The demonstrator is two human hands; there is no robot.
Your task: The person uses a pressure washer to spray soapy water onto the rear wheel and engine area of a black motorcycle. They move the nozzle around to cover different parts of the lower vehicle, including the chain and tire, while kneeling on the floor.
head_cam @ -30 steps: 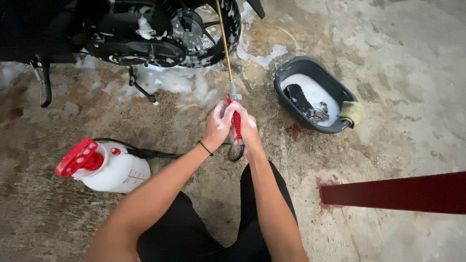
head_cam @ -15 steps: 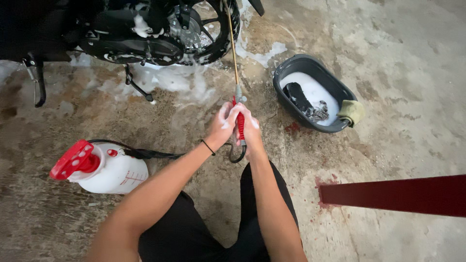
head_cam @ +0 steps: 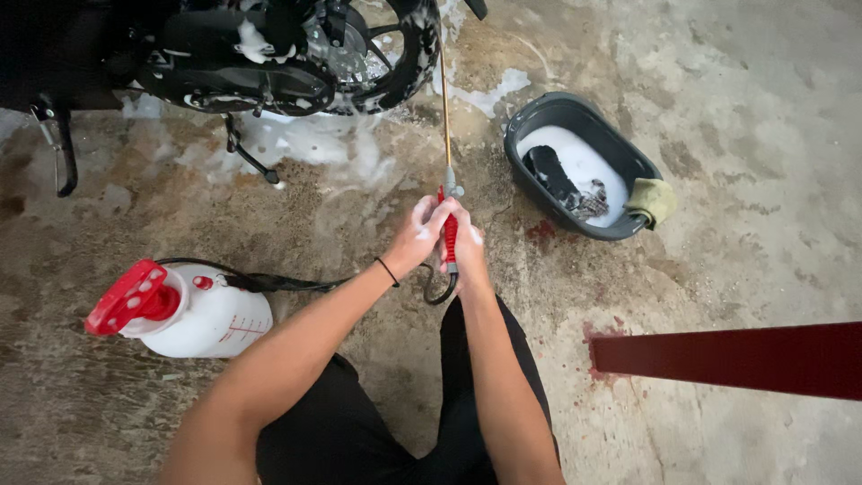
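Both hands close around the red handle of a spray wand [head_cam: 449,232]. My left hand [head_cam: 418,235] grips it from the left and my right hand [head_cam: 467,244] from the right, both soapy. The wand's thin brass tube [head_cam: 444,108] points up toward the foam-covered rear wheel of a black motorcycle [head_cam: 296,54]. A black hose [head_cam: 269,282] runs from the handle to a white pressure sprayer tank with a red pump top [head_cam: 180,310] lying at the left.
A dark oval basin [head_cam: 575,117] with suds and a black brush stands at the upper right, a yellow-green cloth [head_cam: 654,199] over its rim. A dark red beam [head_cam: 736,359] crosses the right side. The concrete floor is wet and foamy near the motorcycle's stand [head_cam: 247,153].
The view has shifted slightly, so the motorcycle and the sprayer tank sit lower and more to the right in frame. Both hands keep the same grip on the wand handle.
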